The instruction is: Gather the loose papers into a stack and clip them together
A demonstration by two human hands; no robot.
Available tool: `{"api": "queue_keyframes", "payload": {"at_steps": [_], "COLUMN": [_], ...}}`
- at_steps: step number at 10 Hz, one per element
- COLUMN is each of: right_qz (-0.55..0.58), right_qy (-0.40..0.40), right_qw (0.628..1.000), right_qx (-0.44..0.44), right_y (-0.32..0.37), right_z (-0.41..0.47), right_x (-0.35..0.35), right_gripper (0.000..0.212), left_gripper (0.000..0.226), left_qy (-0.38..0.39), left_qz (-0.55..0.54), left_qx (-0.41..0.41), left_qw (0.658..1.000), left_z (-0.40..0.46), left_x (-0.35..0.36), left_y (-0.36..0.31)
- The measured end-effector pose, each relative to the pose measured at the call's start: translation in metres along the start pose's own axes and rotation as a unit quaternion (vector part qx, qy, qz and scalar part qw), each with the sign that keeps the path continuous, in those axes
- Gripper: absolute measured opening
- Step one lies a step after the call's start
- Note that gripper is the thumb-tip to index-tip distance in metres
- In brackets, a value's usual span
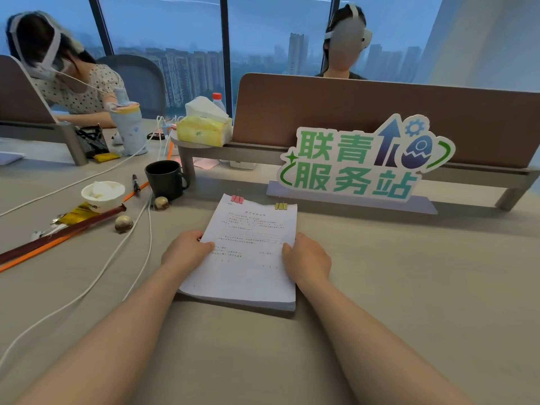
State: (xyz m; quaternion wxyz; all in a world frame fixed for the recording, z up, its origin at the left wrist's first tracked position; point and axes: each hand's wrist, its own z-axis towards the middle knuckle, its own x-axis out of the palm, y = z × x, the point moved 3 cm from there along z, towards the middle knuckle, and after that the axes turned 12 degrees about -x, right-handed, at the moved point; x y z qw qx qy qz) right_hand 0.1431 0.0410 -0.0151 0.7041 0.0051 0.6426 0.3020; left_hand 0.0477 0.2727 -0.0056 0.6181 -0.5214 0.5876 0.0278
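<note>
mug [165, 179] and sign [362, 162] behind, right side open

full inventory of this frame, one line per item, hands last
paper stack: 1, white, desk centre, held at both sides
binder clips: 2, pink and yellow, on the stack's far edge
mug: 1, black, left of the stack's far end
sign: 1, green and white, behind the stack
tissue pack: 1, yellow, on the divider shelf
bowl: 1, white, far left
marker: 1, black, beside the mug
round balls: 2, brown and cream, one near the mug, one near the bowl
cables: several, white, left side of the desk
other people: 2, behind the dividers
hands: left hand grips the left edge, right hand grips the right edge
</note>
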Motion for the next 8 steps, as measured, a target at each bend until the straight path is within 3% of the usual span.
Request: {"api": "queue_keyframes", "payload": {"at_steps": [2, 4, 5, 7, 8], "right_qz": [-0.031, 0.014, 0.100, 0.320, 0.364], "right_qy": [0.001, -0.027, -0.063, -0.135, -0.151], "right_qw": [1.000, 1.000, 0.993, 0.937, 0.918], "right_qx": [0.000, 0.000, 0.028, 0.026, 0.047], "right_y": [0.000, -0.001, -0.009, -0.025, -0.038], "right_z": [-0.003, -0.010, -0.013, -0.024, -0.036], "right_x": [-0.003, -0.005, -0.006, -0.012, -0.013], "right_gripper": [0.036, 0.039, 0.041, 0.027, 0.024], "left_gripper": [0.030, 0.044, 0.053, 0.044, 0.037], "left_qy": [-0.031, -0.074, -0.108, -0.150, -0.183], "left_qz": [0.055, 0.059, 0.043, -0.034, -0.057], "left_qx": [-0.007, -0.020, -0.026, -0.026, -0.018], "left_qw": [0.998, 0.995, 0.993, 0.988, 0.981], "left_z": [0.001, 0.003, 0.000, -0.008, -0.025], "left_x": [0.002, 0.003, 0.004, 0.002, 0.003], "left_y": [-0.001, 0.000, 0.002, 0.008, 0.002]}}
